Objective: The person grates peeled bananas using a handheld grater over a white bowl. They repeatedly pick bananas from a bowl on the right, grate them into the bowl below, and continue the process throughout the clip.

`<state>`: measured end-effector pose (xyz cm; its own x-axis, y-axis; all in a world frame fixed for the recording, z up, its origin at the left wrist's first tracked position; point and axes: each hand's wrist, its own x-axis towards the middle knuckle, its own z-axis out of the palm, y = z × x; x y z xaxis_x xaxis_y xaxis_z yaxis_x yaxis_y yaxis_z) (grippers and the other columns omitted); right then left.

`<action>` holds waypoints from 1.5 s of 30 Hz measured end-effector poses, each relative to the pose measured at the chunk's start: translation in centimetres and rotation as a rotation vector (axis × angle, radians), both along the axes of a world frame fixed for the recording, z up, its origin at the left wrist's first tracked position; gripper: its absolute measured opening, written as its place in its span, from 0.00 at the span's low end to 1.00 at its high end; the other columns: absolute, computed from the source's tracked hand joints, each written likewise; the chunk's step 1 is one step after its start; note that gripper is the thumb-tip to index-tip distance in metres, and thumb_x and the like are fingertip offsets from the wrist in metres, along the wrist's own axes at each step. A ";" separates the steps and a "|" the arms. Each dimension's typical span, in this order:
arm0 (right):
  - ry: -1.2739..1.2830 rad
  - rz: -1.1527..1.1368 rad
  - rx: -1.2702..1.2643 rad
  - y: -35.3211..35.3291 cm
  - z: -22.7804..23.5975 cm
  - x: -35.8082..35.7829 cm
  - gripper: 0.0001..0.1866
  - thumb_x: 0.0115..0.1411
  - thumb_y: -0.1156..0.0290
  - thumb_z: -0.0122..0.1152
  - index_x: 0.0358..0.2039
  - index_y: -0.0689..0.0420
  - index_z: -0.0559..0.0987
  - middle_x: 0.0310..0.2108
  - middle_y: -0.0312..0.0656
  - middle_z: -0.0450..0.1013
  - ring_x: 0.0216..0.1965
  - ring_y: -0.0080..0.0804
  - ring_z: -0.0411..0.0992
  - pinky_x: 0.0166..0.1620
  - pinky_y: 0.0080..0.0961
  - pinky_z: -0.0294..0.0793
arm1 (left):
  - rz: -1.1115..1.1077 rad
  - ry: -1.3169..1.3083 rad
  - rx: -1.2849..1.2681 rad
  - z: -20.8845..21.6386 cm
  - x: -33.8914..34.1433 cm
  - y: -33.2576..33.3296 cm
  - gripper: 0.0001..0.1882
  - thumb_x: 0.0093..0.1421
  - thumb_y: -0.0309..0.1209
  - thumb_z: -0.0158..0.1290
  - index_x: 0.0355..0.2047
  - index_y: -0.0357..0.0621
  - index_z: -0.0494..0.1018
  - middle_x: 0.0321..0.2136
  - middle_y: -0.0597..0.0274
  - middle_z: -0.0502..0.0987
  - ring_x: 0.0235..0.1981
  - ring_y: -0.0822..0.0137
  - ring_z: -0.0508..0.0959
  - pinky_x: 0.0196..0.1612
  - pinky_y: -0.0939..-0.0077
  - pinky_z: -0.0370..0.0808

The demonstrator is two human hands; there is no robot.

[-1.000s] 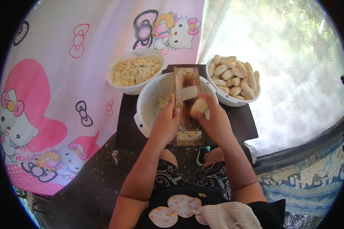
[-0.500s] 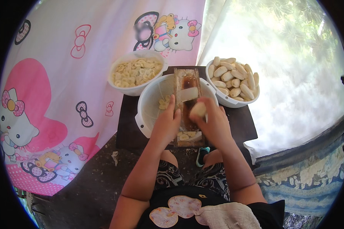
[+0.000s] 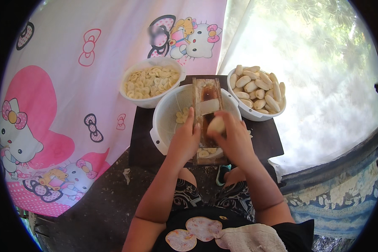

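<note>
A wooden slicer (image 3: pixel 209 106) with a pale metal plate lies lengthwise over a white colander (image 3: pixel 165 104). My left hand (image 3: pixel 185 136) rests along the slicer's left edge, its fingers pointing away from me and the thumb beside them; it appears to steady the board. In the curled fingers of my right hand (image 3: pixel 237 140) is a peeled banana (image 3: pixel 216 125), held low over the slicer's brown-stained surface on the near side of the plate. Thin banana slices (image 3: pixel 182 115) lie in the colander, and more show beneath the slicer's near end.
At the far left stands a white bowl (image 3: pixel 145 102) heaped with banana slices. A white basket (image 3: pixel 256 115) piled with whole peeled bananas is at the far right. All sit on a dark table (image 3: pixel 269 140). A pink printed curtain (image 3: pixel 63 96) hangs on the left, a white sheet (image 3: pixel 311 105) on the right.
My right hand and the banana have shifted slightly toward me along the slicer. My left hand keeps its place on the slicer's edge. The whole view has dropped a little.
</note>
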<state>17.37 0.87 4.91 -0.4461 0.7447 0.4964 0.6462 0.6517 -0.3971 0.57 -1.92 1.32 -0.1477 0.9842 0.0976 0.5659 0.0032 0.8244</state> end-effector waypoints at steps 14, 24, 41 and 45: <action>0.077 -0.018 0.036 0.9 -0.9 0.1 0.24 0.53 0.68 0.68 0.50 0.56 0.72 0.41 0.53 0.76 0.45 0.57 0.74 0.47 0.44 0.73 | -0.002 0.002 0.058 -0.4 -0.1 0.3 0.33 0.69 0.38 0.41 0.71 0.48 0.47 0.36 0.32 0.78 0.39 0.41 0.80 0.45 0.54 0.73; 0.148 -0.134 -0.068 10.2 2.1 -4.0 0.26 0.53 0.67 0.67 0.50 0.59 0.70 0.37 0.56 0.76 0.44 0.57 0.74 0.47 0.46 0.71 | -0.006 -0.052 -0.081 0.7 -0.1 0.1 0.33 0.69 0.38 0.41 0.71 0.47 0.48 0.35 0.33 0.77 0.39 0.41 0.79 0.45 0.54 0.72; 0.134 -0.047 -0.053 6.1 0.9 -2.3 0.25 0.53 0.68 0.67 0.50 0.60 0.70 0.38 0.55 0.76 0.44 0.56 0.73 0.47 0.47 0.70 | -0.003 -0.030 -0.040 0.4 0.0 0.2 0.32 0.69 0.37 0.40 0.72 0.49 0.48 0.40 0.33 0.78 0.44 0.42 0.79 0.48 0.55 0.72; 0.122 0.045 -0.008 0.3 -0.7 0.0 0.25 0.54 0.69 0.66 0.51 0.60 0.69 0.39 0.55 0.75 0.44 0.56 0.72 0.48 0.47 0.69 | -0.002 0.005 0.018 -0.2 -0.2 0.3 0.32 0.69 0.37 0.40 0.72 0.49 0.47 0.40 0.33 0.78 0.44 0.43 0.79 0.49 0.56 0.72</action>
<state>17.34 1.13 4.20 -0.4157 0.7297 0.5429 0.5628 0.6753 -0.4767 0.38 -1.62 1.15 -0.1455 0.9826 0.1156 0.5697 -0.0123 0.8218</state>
